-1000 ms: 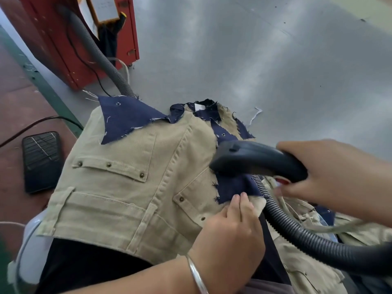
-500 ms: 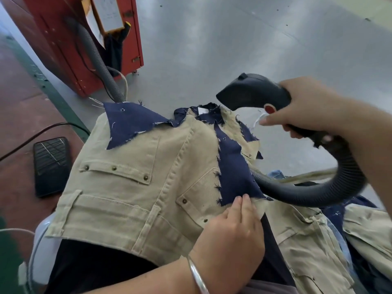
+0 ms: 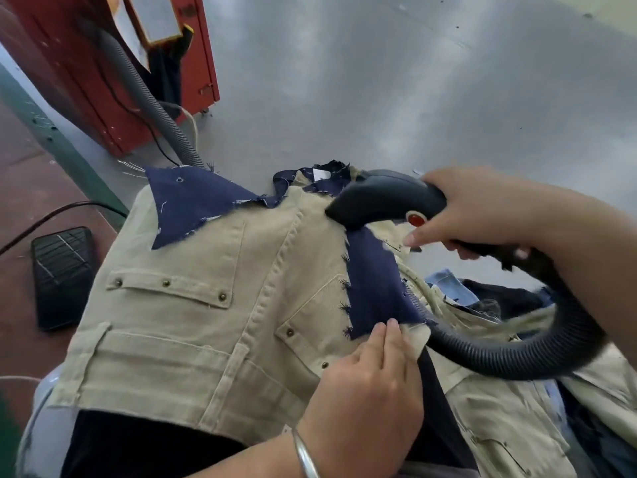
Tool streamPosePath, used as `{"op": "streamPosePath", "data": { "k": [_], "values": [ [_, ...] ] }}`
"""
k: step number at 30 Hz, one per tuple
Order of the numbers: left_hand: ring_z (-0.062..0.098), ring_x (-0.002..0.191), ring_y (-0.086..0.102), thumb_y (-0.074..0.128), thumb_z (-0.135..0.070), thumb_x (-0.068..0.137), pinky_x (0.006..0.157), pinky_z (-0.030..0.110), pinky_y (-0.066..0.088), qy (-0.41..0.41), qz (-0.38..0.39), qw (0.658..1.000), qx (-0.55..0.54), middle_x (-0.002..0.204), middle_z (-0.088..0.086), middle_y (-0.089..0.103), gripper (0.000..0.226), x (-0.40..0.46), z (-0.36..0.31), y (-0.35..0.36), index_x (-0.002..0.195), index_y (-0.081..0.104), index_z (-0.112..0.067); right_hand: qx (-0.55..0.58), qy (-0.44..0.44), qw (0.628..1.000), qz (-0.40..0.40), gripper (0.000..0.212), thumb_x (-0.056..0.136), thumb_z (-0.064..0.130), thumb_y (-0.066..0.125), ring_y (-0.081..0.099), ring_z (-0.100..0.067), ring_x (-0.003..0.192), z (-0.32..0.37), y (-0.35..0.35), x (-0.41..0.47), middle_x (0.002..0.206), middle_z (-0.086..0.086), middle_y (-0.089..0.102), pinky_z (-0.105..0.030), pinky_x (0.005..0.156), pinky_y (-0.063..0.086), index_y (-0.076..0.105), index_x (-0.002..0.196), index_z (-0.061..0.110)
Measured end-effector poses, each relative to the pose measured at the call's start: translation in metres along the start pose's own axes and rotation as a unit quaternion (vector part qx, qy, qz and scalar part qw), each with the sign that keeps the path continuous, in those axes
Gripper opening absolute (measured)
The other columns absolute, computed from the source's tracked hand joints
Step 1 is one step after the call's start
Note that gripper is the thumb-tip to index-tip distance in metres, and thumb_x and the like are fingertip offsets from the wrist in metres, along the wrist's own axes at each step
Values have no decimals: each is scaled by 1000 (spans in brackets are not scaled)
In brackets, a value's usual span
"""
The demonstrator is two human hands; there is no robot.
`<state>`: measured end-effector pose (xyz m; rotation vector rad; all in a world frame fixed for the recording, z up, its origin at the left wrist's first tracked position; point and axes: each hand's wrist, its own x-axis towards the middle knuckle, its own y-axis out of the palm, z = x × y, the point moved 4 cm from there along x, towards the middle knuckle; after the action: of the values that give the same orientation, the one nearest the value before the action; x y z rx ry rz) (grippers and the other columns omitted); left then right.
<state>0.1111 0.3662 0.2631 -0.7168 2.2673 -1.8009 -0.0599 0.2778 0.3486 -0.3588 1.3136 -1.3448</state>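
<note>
The khaki jacket [image 3: 206, 322] lay spread over a rounded form, front side up. At the jacket's lower front edge, the left hand [image 3: 368, 398] pinched the cloth where the navy strip [image 3: 375, 288] ended, fingers pressed together on top. The right hand [image 3: 482, 215] was curled round the black nozzle [image 3: 382, 198], whose tip touched the jacket near its collar, at the top of that strip. The ribbed hose [image 3: 517, 357] looped off the jacket's right side. A grey surface [image 3: 379, 81] stretched beyond the collar.
</note>
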Motion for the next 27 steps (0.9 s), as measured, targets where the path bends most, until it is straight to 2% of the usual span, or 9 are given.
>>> {"op": "streamPosePath", "data": {
  "k": [2, 5, 7, 8, 11, 14, 19, 22, 27],
  "values": [
    [10, 86, 71, 52, -10, 73, 56, 19, 51, -3, -2, 1000, -1, 97, 1, 74, 31, 1, 0, -1, 85, 79, -19, 0, 20, 1000, -1, 30, 82, 20, 81, 56, -22, 38, 8, -1, 25, 58, -12, 62, -35, 45, 53, 56, 95, 9],
    [10, 87, 71, 45, -4, 77, 56, 19, 51, -11, -11, 1000, 12, 98, 1, 74, 38, 0, 0, -2, 85, 79, -20, -22, 39, 999, -21, 34, 84, 18, 79, 58, -28, 52, 17, -2, 54, 66, -14, 59, -32, 45, 51, 57, 101, 1],
    [10, 89, 70, 31, 0, 85, 57, 19, 51, -24, -18, 999, 19, 99, 1, 74, 51, -1, 2, -5, 85, 79, -20, -45, 40, 997, -52, 39, 83, 22, 80, 58, -30, 68, 15, -8, 60, 68, -10, 55, -33, 55, 49, 57, 104, 0],
    [10, 90, 70, 30, 0, 87, 57, 19, 52, -26, -25, 999, 16, 99, 1, 74, 53, -1, 3, -7, 86, 79, -19, -46, 38, 996, -67, 38, 83, 23, 81, 58, -29, 67, 10, -12, 58, 67, -9, 56, -32, 54, 49, 57, 102, 1],
    [8, 91, 69, 43, -4, 82, 59, 18, 51, -15, -37, 999, -14, 99, -1, 74, 39, 1, 6, -8, 89, 78, -19, 14, 27, 993, -111, 30, 80, 22, 81, 58, -23, 39, -10, -26, 24, 52, -10, 61, -27, 35, 45, 56, 89, 9],
    [8, 91, 70, 44, -5, 81, 57, 18, 50, -9, -38, 999, -21, 99, -1, 74, 38, 1, 7, -7, 90, 78, -18, 4, -4, 994, -108, 28, 71, 34, 83, 58, -12, 33, -19, -23, -34, 46, 2, 63, -22, 31, 41, 58, 79, 28],
    [9, 91, 70, 48, -8, 78, 53, 20, 50, 0, -40, 999, -13, 100, 2, 73, 32, 2, 4, -5, 89, 78, -15, -146, -3, 988, -48, 39, 57, 59, 73, 49, 2, 48, -6, 11, -82, 74, 46, 53, -27, 47, 32, 45, 85, 60],
    [11, 91, 70, 48, -10, 78, 52, 21, 50, 3, -34, 999, -3, 101, 3, 73, 32, 1, 4, -5, 90, 78, -14, -162, 0, 985, -66, 30, 67, 50, 76, 47, 3, 55, 0, 20, -71, 59, 15, 58, -27, 48, 30, 49, 75, 41],
    [10, 92, 70, 48, -10, 77, 52, 20, 51, -3, -25, 1000, -11, 101, 2, 73, 33, 0, 4, -4, 90, 78, -15, -139, -39, 983, -113, 30, 78, 34, 75, 47, -5, 56, 23, 19, -24, 64, 10, 51, -27, 46, 28, 45, 74, 29]
  ]
}}
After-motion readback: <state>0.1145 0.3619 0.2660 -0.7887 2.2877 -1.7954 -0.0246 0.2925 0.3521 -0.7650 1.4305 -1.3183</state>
